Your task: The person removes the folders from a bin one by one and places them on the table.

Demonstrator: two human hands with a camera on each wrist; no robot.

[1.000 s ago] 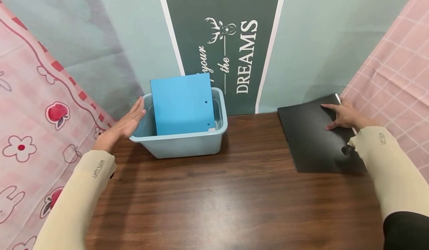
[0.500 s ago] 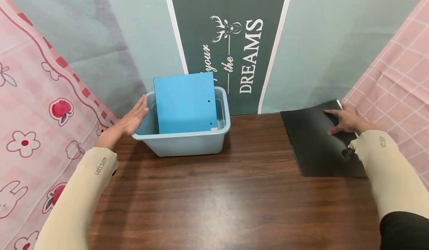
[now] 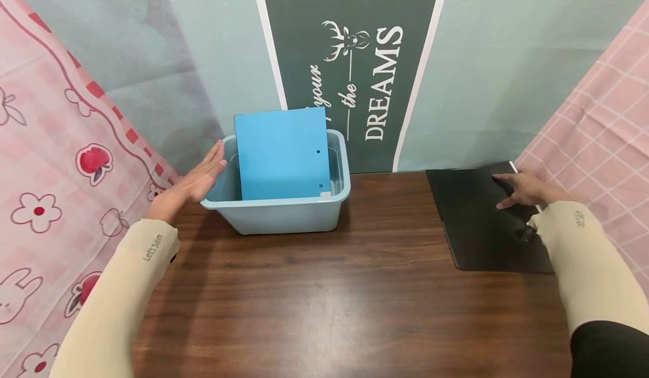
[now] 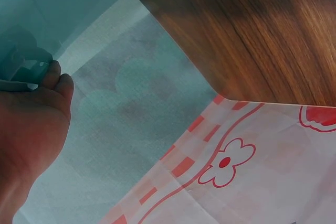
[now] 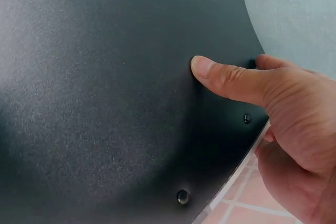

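On the right of the table lies a black file folder (image 3: 481, 220) with a pale spine edge and small rivets. My right hand (image 3: 527, 189) grips it at the spine. The right wrist view shows the thumb (image 5: 226, 80) on the folder's face while other fingers curl beneath the edge. A light blue plastic bin (image 3: 279, 220) stands at the back left. Inside it a blue file folder (image 3: 284, 152) leans upright, its top above the rim. My left hand (image 3: 198, 178), fingers extended, rests along the bin's left rim, holding nothing.
The brown wood table (image 3: 304, 299) bears both things. Behind it hangs a green cloth (image 3: 355, 85) with white lettering. Pink patterned cloth (image 3: 45, 164) borders the left side, and pink checked cloth (image 3: 613, 136) the right.
The black folder's raised spine side has come down toward the table, and the right hand has lowered with it. The left hand has kept its place at the bin. The head view has shifted slightly.
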